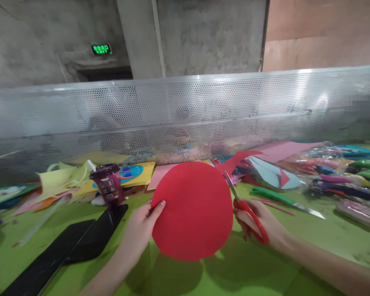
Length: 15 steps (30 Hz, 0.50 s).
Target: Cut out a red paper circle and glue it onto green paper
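A large round piece of red paper point(193, 211) is held up over the green table. My left hand point(146, 222) pinches its left edge, with the thumb on the front face and the other fingers behind. My right hand point(259, 218) is closed around the red handles of a pair of scissors point(251, 220). The blades point up and to the left, beside the paper's right edge. Behind the blades, a curved red paper scrap point(239, 160) stretches to the upper right; whether it still joins the disc I cannot tell.
Left are a dark purple cup point(107, 185) with a straw and flat black objects point(89, 238). A green-handled knife point(286, 201) lies right, near bagged coloured materials point(351, 168) and a clear pink box point(357, 211). A perforated metal panel point(185, 111) stands behind the coloured paper.
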Each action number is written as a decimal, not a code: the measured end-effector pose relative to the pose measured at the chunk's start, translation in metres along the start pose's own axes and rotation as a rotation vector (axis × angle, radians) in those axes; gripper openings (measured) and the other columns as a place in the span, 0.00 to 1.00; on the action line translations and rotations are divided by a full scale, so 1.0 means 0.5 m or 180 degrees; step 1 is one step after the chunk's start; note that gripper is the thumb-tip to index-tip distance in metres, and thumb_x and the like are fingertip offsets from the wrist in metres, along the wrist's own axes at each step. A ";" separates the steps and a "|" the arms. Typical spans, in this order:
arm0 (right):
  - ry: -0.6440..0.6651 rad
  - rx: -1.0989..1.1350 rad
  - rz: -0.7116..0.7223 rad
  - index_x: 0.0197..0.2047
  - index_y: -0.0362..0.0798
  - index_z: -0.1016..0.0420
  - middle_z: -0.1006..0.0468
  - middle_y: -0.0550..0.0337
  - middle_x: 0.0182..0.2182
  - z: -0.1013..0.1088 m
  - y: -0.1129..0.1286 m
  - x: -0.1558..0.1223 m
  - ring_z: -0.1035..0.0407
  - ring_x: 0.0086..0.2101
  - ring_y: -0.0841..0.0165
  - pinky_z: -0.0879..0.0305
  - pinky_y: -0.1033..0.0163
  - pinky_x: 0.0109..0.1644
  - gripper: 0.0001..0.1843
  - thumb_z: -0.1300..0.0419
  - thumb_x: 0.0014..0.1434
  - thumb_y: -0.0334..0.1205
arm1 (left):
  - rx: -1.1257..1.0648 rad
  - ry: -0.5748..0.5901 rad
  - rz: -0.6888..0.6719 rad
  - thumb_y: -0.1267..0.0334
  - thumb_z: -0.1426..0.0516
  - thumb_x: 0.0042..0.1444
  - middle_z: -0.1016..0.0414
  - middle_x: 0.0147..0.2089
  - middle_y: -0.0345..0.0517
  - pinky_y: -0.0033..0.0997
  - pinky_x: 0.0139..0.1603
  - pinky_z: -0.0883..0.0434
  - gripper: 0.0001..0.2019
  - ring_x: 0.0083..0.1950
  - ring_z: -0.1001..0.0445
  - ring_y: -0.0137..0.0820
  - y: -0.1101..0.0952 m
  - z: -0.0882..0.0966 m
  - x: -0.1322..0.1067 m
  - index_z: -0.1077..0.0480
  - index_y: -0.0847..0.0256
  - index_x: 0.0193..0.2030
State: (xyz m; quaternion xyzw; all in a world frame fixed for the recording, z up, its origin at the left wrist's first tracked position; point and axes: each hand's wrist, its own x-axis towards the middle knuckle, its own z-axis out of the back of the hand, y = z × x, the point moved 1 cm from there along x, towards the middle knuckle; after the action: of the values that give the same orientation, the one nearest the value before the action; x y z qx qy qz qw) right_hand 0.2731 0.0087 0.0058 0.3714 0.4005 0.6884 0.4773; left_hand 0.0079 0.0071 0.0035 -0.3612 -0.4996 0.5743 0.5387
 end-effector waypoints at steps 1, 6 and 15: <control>0.0015 -0.0002 0.0004 0.25 0.48 0.41 0.39 0.71 0.12 0.000 0.000 0.000 0.39 0.14 0.74 0.40 0.69 0.19 0.09 0.52 0.54 0.42 | 0.0023 0.0011 -0.0006 0.47 0.46 0.44 0.25 0.31 0.49 0.34 0.31 0.33 0.18 0.34 0.27 0.41 0.001 0.000 0.000 0.30 0.62 0.29; 0.0031 -0.0069 0.0014 0.26 0.47 0.40 0.39 0.70 0.12 0.000 -0.002 0.000 0.38 0.14 0.74 0.41 0.69 0.19 0.07 0.51 0.52 0.39 | 0.0104 0.0046 -0.0020 0.47 0.47 0.45 0.26 0.26 0.47 0.32 0.28 0.34 0.17 0.30 0.29 0.38 0.005 -0.001 0.001 0.32 0.61 0.25; 0.0074 -0.0049 0.0053 0.24 0.48 0.43 0.39 0.70 0.15 -0.001 -0.006 0.002 0.38 0.15 0.74 0.39 0.70 0.19 0.06 0.51 0.51 0.38 | 0.0213 -0.0089 -0.0020 0.47 0.46 0.44 0.27 0.25 0.47 0.31 0.27 0.35 0.17 0.28 0.29 0.38 -0.006 -0.003 -0.006 0.32 0.62 0.25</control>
State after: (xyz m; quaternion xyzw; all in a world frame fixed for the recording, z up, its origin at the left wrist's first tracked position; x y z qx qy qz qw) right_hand 0.2734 0.0100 0.0029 0.3630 0.3976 0.6997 0.4696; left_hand 0.0107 0.0044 0.0057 -0.3334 -0.4887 0.5940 0.5452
